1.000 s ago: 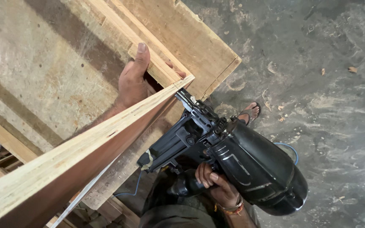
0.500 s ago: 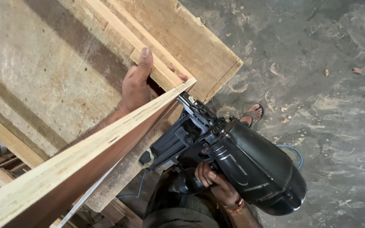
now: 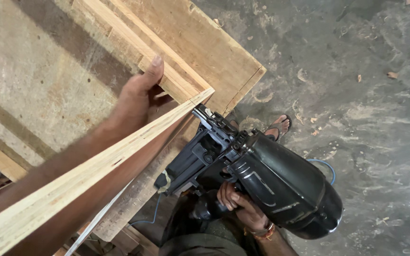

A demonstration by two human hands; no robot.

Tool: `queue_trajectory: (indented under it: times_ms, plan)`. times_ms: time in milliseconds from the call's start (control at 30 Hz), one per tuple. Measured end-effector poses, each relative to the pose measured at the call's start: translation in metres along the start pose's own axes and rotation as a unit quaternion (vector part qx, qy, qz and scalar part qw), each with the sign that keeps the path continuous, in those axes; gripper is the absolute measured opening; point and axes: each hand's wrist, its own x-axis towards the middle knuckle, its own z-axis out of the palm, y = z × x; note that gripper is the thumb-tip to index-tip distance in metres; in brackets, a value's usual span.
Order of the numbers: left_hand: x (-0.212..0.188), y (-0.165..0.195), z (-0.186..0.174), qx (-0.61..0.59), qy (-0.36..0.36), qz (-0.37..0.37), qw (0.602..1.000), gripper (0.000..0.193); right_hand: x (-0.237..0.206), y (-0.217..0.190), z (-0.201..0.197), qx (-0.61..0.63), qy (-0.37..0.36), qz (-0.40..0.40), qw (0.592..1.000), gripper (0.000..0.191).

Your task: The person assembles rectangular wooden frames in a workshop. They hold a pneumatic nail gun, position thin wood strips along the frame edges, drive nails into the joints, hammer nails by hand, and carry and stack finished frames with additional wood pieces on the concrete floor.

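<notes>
My left hand (image 3: 138,92) reaches over a plywood sheet (image 3: 72,185) that stands on edge, fingers pressed against a pale wooden batten (image 3: 129,45) behind it. My right hand (image 3: 238,206) grips the handle of a large black nail gun (image 3: 266,180). The gun's nose (image 3: 204,114) touches the sheet's top corner, close to where the batten ends. A bracelet shows on my right wrist.
A big wooden panel frame (image 3: 205,52) lies flat below the sheet. My sandalled foot (image 3: 278,125) stands on the dusty concrete floor (image 3: 357,95) to the right. A blue hose (image 3: 326,168) curls behind the gun. Wood scraps dot the floor.
My left hand slid slightly along the batten. The nail gun stays pressed at the sheet's corner, barely shifted.
</notes>
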Motion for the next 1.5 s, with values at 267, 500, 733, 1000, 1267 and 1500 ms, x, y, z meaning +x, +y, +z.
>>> queue_trajectory:
  times_ms: [267, 500, 733, 1000, 1267, 1500]
  plan:
    - [0.019, 0.007, -0.029, 0.038, -0.057, -0.042, 0.997, 0.067, 0.0, 0.002, -0.001, -0.013, 0.001, -0.002, 1.0, 0.051]
    - [0.015, 0.009, -0.026, 0.038, -0.054, -0.045, 0.997, 0.067, 0.0, 0.002, 0.003, -0.019, 0.015, -0.002, 1.0, 0.049]
    - [0.016, 0.009, -0.027, 0.025, -0.075, -0.048, 0.996, 0.067, 0.001, 0.004, 0.003, -0.021, 0.008, -0.011, 1.0, 0.05]
    - [0.007, 0.003, -0.027, -0.143, -0.11, -0.091, 0.979, 0.056, 0.0, 0.006, 0.0, -0.025, 0.008, -0.013, 1.0, 0.053]
    - [-0.024, 0.059, -0.027, 0.653, -0.018, -0.023, 0.756, 0.055, -0.002, 0.005, -0.001, 0.011, -0.013, -0.018, 1.0, 0.055]
    - [0.003, 0.104, -0.014, 0.636, -0.222, 0.498, 0.547, 0.045, -0.006, 0.005, -0.003, -0.008, 0.001, -0.009, 1.0, 0.054]
